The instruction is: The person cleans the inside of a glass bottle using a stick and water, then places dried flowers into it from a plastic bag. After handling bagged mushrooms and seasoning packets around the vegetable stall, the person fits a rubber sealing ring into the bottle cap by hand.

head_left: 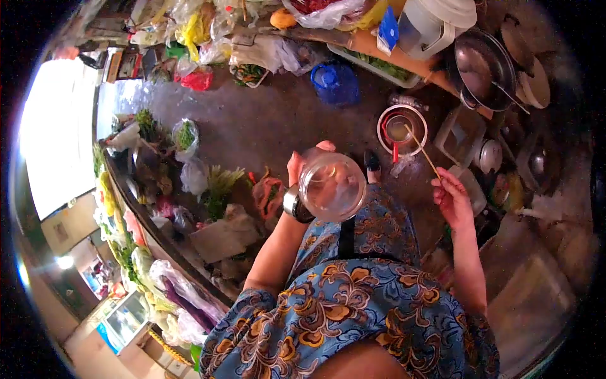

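Observation:
My left hand [295, 169] is closed around a clear, round jar [332, 187], held in front of my body. Some of its fingers show through or behind the clear wall. To the right, my right hand [453, 194] pinches a thin wooden stick, like a chopstick [424, 151]. The far end of the stick reaches into a white-rimmed bucket [380, 131] on the floor. Inside the bucket is a smaller round vessel with pale contents and a red handle [396, 152]. What exactly the stick's tip touches is too small to tell.
A blue plastic jug [334, 83] stands on the floor ahead. A large wok [483, 69] and a white lidded pail [435, 28] are at upper right. Bagged greens [185, 136] and leafy bunches [221, 189] lie to the left. Plastic tubs [459, 136] are at right.

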Motion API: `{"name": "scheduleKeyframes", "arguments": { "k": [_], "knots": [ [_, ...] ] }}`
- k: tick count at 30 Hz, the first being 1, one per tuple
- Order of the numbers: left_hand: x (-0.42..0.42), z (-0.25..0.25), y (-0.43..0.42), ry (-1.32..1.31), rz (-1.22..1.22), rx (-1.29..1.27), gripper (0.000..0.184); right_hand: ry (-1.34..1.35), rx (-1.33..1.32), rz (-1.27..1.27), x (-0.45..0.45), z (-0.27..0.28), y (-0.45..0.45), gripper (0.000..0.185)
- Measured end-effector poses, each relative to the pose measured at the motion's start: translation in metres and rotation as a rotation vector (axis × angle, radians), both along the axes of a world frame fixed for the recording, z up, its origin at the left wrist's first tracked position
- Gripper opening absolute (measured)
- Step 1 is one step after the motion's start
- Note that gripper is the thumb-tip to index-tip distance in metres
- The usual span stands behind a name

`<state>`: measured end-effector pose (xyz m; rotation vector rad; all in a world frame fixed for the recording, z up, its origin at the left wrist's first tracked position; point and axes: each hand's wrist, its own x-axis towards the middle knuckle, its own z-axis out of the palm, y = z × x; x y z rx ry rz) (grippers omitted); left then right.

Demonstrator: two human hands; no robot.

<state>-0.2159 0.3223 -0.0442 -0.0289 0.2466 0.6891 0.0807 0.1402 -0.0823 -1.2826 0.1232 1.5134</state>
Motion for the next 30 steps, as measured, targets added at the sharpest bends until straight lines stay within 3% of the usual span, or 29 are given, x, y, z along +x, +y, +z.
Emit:
{"name": "scheduleKeyframes", "arguments": {
  "k": [2,6,11,12,14,16,20,21,22,24,25,28,29,30],
  "knots": [
    [0.004,0.017,-0.001,0.106,-0.008,-0.049,0.069,0.004,-0.003,0.008,-0.004,-0.004,-0.009,0.033],
    [-0.004,0.003,-0.001,0.159,-0.059,-0.158,0.07,-0.013,-0.028,-0.005,-0.013,-0.001,-0.02,0.035],
    [0.009,-0.01,-0.003,-0.047,-0.197,0.08,0.07,-0.067,-0.121,-0.011,-0.017,0.002,-0.041,0.034],
    [0.011,0.007,-0.008,0.207,-0.197,0.002,0.069,-0.075,-0.134,0.004,-0.014,0.004,-0.047,0.033],
    [0.02,0.009,-0.024,0.429,0.007,0.18,0.042,-0.08,-0.123,0.019,-0.011,0.001,-0.058,0.034],
    [0.02,-0.001,-0.016,-0.048,-0.325,0.109,0.044,-0.042,-0.138,-0.023,-0.006,-0.008,-0.071,0.035],
    [0.037,-0.005,-0.047,0.502,-0.173,0.124,0.057,-0.025,-0.124,-0.118,0.014,-0.053,-0.115,0.038],
    [0.035,-0.018,-0.045,0.328,-0.38,0.269,0.053,-0.025,-0.134,-0.132,0.021,-0.07,-0.132,0.04],
    [0.042,-0.024,-0.057,0.322,-0.393,0.274,0.053,-0.023,-0.139,-0.139,0.029,-0.085,-0.147,0.042],
    [0.061,-0.031,-0.082,0.617,-0.246,0.15,0.051,-0.011,-0.155,-0.16,0.051,-0.102,-0.18,0.043],
    [0.073,-0.033,-0.087,0.623,-0.248,0.142,0.051,-0.026,-0.227,-0.163,0.059,-0.103,-0.186,0.044],
    [0.119,-0.036,-0.127,1.061,-0.244,0.013,0.075,-0.084,-0.312,-0.221,0.096,-0.129,-0.234,0.039],
    [0.114,-0.053,-0.138,0.965,-0.48,0.25,0.077,-0.135,-0.342,-0.285,0.107,-0.14,-0.256,0.035],
    [0.129,-0.053,-0.151,0.977,-0.481,0.249,0.077,-0.124,-0.341,-0.283,0.118,-0.165,-0.29,0.035]
  ]
}}
